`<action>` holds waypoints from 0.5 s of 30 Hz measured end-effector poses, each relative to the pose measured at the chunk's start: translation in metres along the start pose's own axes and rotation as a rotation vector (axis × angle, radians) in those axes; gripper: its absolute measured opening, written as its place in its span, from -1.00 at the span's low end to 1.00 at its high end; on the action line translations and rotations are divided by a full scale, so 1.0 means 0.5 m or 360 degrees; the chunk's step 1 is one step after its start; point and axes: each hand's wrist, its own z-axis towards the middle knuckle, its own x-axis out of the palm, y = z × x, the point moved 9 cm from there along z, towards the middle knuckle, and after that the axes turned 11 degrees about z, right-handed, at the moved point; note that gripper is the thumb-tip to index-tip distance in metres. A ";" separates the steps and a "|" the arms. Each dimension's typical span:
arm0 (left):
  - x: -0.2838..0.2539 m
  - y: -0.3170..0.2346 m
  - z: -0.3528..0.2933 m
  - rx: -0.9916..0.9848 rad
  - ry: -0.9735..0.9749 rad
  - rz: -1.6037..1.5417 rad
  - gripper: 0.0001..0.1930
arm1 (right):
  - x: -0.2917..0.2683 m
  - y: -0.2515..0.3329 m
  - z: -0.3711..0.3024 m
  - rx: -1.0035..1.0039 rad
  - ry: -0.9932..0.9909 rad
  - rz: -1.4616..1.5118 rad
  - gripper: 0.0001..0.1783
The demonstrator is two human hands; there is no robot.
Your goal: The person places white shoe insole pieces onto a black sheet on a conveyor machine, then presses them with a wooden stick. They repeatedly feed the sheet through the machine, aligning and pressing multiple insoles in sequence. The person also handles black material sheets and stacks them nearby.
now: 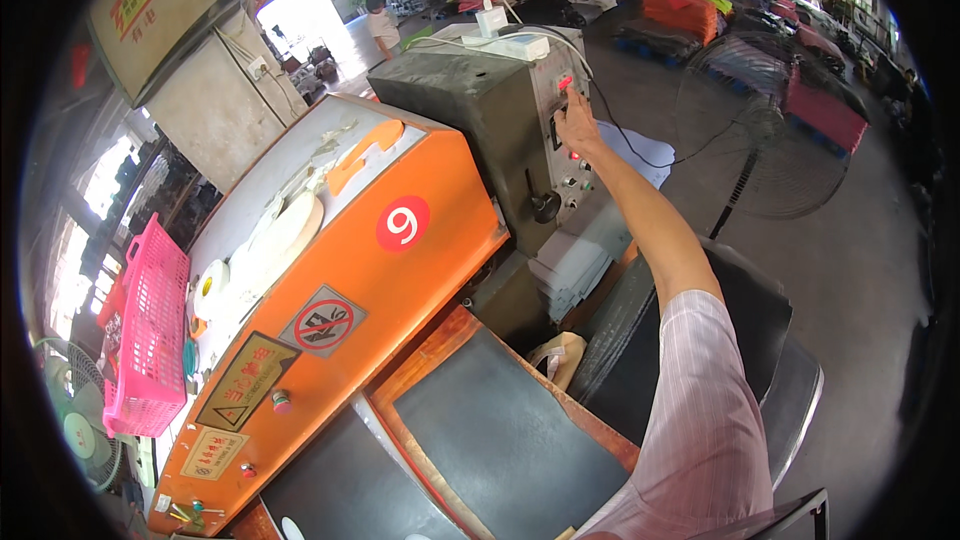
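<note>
My right arm reaches up and forward to a grey metal control box (pixel 455 105) beside an orange machine (pixel 440 180). At the box's front panel, my right hand (pixel 577 127) has a finger stretched up to a small red-lit display (pixel 565 83). The fingertip is at or just under the display; I cannot tell whether it presses anything. Nothing shows held in this hand. Below it on the panel are a red-lit button (pixel 574 155) and several small knobs and switches. A black knob (pixel 546 206) sticks out lower on the box. My left hand is out of view.
Dark flat sheets (pixel 510 420) lie on the machine's bed. A pink basket (pixel 150 330) and tape rolls sit at its left. Stacked pale sheets (pixel 575 265), a black stack (pixel 735 310) and a standing fan (pixel 760 130) are on the right. A person (pixel 382 28) stands farther back.
</note>
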 end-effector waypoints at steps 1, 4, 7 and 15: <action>0.001 -0.002 0.001 0.0003 -0.0004 0.0000 -0.32 | -0.004 -0.001 0.000 -0.0010 -0.0028 -0.0032 -0.25; 0.001 -0.008 0.003 -0.0003 -0.0020 -0.0007 -0.33 | -0.013 0.013 -0.005 -0.0134 -0.0019 -0.0334 -0.32; -0.002 -0.010 -0.005 -0.0004 -0.0035 -0.0026 -0.35 | -0.012 0.045 -0.010 -0.0294 -0.0021 -0.0574 -0.39; -0.124 0.051 -0.017 0.0006 -0.0124 -0.0161 -0.38 | -0.017 0.067 -0.020 -0.0159 -0.0161 -0.0431 -0.45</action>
